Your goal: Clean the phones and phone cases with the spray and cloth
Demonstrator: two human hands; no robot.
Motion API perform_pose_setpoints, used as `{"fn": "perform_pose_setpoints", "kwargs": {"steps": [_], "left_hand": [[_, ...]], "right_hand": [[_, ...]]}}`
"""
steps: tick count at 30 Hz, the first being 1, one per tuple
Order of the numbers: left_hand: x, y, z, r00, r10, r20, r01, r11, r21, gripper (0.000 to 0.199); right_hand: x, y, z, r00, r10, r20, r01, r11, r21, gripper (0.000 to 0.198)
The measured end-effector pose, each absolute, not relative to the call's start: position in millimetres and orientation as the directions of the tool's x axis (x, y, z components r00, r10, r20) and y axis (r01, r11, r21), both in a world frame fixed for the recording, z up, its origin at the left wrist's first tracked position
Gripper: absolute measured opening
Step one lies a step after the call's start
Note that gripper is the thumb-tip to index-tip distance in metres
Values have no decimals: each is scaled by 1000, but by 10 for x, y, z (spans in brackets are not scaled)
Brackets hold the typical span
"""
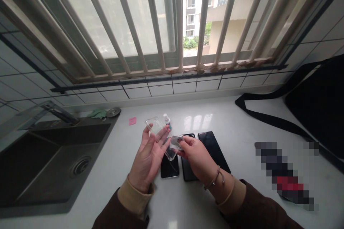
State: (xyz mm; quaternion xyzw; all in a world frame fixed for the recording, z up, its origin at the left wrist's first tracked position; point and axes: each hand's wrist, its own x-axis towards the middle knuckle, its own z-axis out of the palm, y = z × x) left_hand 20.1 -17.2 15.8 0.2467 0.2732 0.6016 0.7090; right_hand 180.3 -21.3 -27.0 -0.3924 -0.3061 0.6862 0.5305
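A clear phone case (157, 123) is held up above the counter by my left hand (150, 157), whose fingers support it from behind and at its edges. My right hand (197, 155) pinches a crumpled light-grey cloth (176, 143) against the case's lower right part. Beneath the hands lies a black phone (170, 168), screen up. To its right is a dark tablet-like slab (189, 175), partly covered by my right hand, and beside that another dark slab (215, 150). A small white spray bottle (167, 120) stands just behind the case.
On the left is a dark sink (92, 146) with a faucet (61, 112), a green cloth (97, 113) and a metal strainer (113, 112). A pink note (132, 121) lies on the counter. A black bag (319, 100) with its strap sits at right, near a blurred-out item (285, 175).
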Motion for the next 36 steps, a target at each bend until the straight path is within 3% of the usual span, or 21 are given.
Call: {"fn": "perform_pose_setpoints", "kwargs": {"steps": [7,15,18,22,26,29,32,34,36], "left_hand": [[220,-195,145,-100,994,47,-545,-94,833,66],[167,-128,145,-299,952,72,-533,-229,814,58],[133,-96,146,-337,941,42,-556,-234,797,55],[110,-62,123,-252,967,-36,-640,-139,756,44],[136,-87,122,9,983,-184,-689,139,711,57],[186,-158,127,212,960,-182,-612,276,741,74],[238,-231,100,335,929,-157,-534,325,781,76],[263,-262,75,381,911,-159,-499,347,794,70],[275,-274,61,391,906,-161,-485,352,801,63]], "right_hand": [[1816,-212,-281,-167,962,-215,-498,-271,-824,46],[1865,-271,-187,-256,955,-151,-365,-241,-900,49],[1909,-281,-119,-341,924,-176,-391,-310,-867,44],[1983,-234,-74,-364,900,-241,-531,-413,-740,34],[2048,-143,-119,38,966,-255,-594,-184,-783,31],[2090,-134,-137,211,975,-69,-338,7,-941,36],[2093,-201,-120,147,935,323,66,317,-946,33],[2061,-253,-123,12,850,527,262,506,-822,36],[2016,-288,-148,-122,777,617,365,613,-701,43]]}}
